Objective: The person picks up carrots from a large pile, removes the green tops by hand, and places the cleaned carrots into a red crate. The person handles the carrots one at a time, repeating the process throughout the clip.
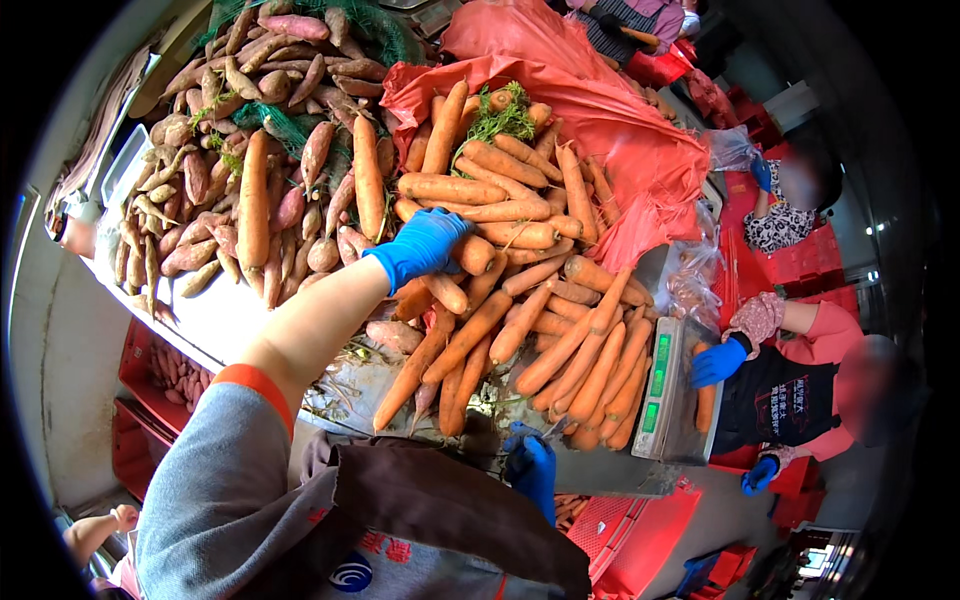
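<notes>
My left hand (424, 244), in a blue glove, reaches over a heap of large carrots (517, 236). Its fingers and thumb curl around a thick carrot (474, 255), whose blunt end shows beside the glove. Close to my apron, my right hand (531, 465) is also gloved in blue and closed around a small knife, its short blade (556, 429) pointing toward the carrots. The knife's handle is hidden in the glove. Between the hands, loose carrots (469, 337) lie on the metal table, and more lie stacked side by side (600, 367) before the scale.
Sweet potatoes (195, 247) cover the table's left side, with two carrots on top. A red plastic sack (555, 82) lies behind the carrots. On the right stands a digital scale (660, 390); a co-worker's gloved hand (716, 365) is at a carrot on it. Red crates (630, 532) stand below.
</notes>
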Motion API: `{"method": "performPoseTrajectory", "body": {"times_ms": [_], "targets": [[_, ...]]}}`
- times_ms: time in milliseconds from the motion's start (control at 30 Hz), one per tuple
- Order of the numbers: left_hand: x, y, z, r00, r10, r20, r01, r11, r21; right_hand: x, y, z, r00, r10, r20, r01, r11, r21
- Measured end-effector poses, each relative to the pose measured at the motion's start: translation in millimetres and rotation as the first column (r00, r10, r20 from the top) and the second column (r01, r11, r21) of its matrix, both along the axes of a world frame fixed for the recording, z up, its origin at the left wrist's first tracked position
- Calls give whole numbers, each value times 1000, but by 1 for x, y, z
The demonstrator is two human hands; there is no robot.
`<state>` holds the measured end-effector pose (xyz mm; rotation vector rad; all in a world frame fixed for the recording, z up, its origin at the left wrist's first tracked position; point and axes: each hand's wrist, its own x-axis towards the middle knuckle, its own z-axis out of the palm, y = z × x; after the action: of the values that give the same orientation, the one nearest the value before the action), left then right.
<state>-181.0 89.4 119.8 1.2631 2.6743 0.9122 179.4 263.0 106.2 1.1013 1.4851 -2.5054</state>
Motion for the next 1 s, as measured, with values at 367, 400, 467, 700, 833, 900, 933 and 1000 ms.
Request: {"method": "performPoseTrajectory", "body": {"times_ms": [367, 400, 467, 700, 833, 900, 933, 1000], "targets": [[76, -7, 99, 416, -825, 383, -320, 261, 911, -9, -5, 24, 997, -77, 14, 73, 979, 189], [86, -4, 95, 290, -893, 345, -425, 202, 882, -19, -8, 37, 997, -79, -11, 80, 972, 219], [111, 1, 90, 149, -957, 248, -594, 114, 797, -32, -15, 56, 987, -147, -59, 157, 957, 244], [149, 30, 38, -83, -987, 137, -755, 152, 638, -57, -30, 99, 962, -117, -246, 187, 941, 283], [160, 31, 37, -72, -980, 184, -751, 175, 637, -50, -23, 103, 969, -97, -229, 177, 917, 358], [158, 26, 38, -66, -972, 225, -714, 204, 670, -46, -16, 98, 950, -81, -302, 195, 910, 367], [158, 22, 41, -52, -963, 263, -695, 224, 683, -44, -13, 96, 938, -72, -338, 203, 907, 370], [157, 17, 38, -13, -932, 361, -673, 276, 687, -37, -6, 91, 930, -30, -367, 201, 876, 439]]}}
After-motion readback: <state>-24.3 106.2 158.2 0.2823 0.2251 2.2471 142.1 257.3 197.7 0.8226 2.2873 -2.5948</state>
